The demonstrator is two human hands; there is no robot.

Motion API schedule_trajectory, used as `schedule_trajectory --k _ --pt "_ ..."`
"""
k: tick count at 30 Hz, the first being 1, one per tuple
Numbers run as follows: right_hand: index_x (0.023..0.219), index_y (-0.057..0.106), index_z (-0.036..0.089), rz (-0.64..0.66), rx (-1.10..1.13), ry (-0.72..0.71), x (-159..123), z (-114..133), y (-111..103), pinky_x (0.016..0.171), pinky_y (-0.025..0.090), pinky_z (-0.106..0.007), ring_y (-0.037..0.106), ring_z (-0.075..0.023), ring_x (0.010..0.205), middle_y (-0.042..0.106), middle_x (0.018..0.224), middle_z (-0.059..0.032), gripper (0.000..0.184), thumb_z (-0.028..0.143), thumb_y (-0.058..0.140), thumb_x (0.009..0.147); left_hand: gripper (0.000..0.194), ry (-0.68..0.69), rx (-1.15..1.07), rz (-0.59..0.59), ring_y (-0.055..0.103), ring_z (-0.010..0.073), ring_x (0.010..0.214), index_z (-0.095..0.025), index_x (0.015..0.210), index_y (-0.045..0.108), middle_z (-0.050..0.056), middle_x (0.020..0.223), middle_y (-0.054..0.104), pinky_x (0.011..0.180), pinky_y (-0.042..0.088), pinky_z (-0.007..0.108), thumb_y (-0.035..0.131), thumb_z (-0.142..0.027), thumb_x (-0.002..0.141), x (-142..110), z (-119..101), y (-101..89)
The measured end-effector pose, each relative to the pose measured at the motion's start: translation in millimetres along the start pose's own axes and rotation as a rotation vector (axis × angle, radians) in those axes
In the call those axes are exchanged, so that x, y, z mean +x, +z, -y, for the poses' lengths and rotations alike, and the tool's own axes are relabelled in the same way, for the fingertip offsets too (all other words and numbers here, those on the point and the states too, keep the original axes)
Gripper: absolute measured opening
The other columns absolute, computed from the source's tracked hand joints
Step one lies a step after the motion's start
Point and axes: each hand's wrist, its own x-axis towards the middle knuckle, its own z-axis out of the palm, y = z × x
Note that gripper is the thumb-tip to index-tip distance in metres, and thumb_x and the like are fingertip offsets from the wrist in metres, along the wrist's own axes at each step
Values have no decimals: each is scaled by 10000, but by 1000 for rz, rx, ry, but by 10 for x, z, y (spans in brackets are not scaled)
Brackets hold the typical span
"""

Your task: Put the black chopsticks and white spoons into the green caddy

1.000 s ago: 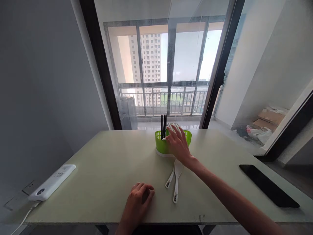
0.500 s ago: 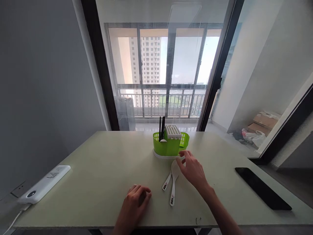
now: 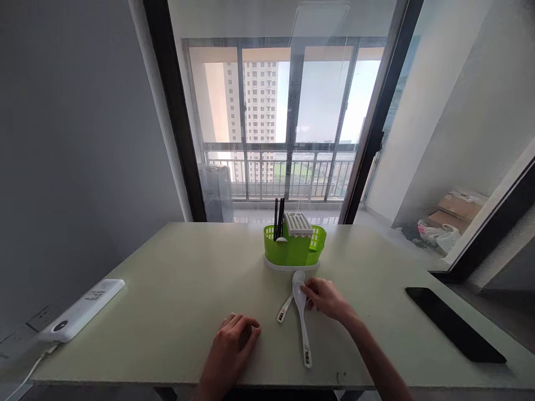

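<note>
A long white spoon (image 3: 304,326) lies with its bowl partly over a shorter white spoon (image 3: 286,309), handles toward the front edge. My right hand (image 3: 325,297) pinches the rim of the long spoon's bowl between thumb and fingers. Left of the spoons, my left hand (image 3: 232,345) rests on the table, loosely curled, with a gap between thumb and fingers and nothing in it. Behind the spoons stands a green utensil caddy (image 3: 288,256) on a white base. Black chopsticks (image 3: 278,220) stand upright in its left part, and a white slotted block (image 3: 298,224) tops the middle.
A white power strip (image 3: 86,309) with a cable lies at the table's left side. Along the right side lies a flat black object (image 3: 453,323). The pale table (image 3: 188,278) ends near a glass sliding door; boxes and bags (image 3: 449,220) sit on the floor beyond.
My right hand has come down and toward me onto the long spoon's bowl. That spoon has shifted toward me and right, uncovering more of the shorter one. My left hand stays put.
</note>
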Motion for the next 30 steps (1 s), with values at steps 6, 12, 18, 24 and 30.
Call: schedule_trajectory --k 6,12,18,24,30 --pt "1022 687 232 -225 182 -205 -7 649 -579 595 567 -292 729 -195 640 754 738 -11 400 589 522 947 246 12 -1 -15 652 228 953 -238 948 687 41 958 722 925 502 396 512 -402 1001 -13 19 18" --pt "1077 718 255 -563 137 -384 246 1212 -1014 650 547 -279 750 -183 684 773 793 3 393 588 544 959 219 2 14 -12 659 220 931 -234 958 686 34 942 721 937 493 404 522 -375 996 -15 32 27" --pt "1085 666 234 -761 -1 -483 680 1376 -955 694 506 -279 754 -193 774 789 887 -24 354 531 489 1011 201 7 21 -20 656 217 946 -235 946 684 35 965 728 931 494 389 528 -354 991 -16 11 14" --pt "1082 658 232 -635 -404 -469 921 1256 -526 593 299 -253 715 -193 781 782 941 -41 297 406 418 1059 184 4 17 -20 658 216 958 -241 952 691 29 965 728 915 497 372 541 -343 984 -25 26 22" --pt "973 658 228 -543 -696 -546 996 1089 -171 643 270 -294 651 -172 711 745 808 -25 227 262 445 1043 182 10 16 -20 652 220 960 -239 957 686 37 969 728 878 508 358 535 -337 985 -24 51 26"
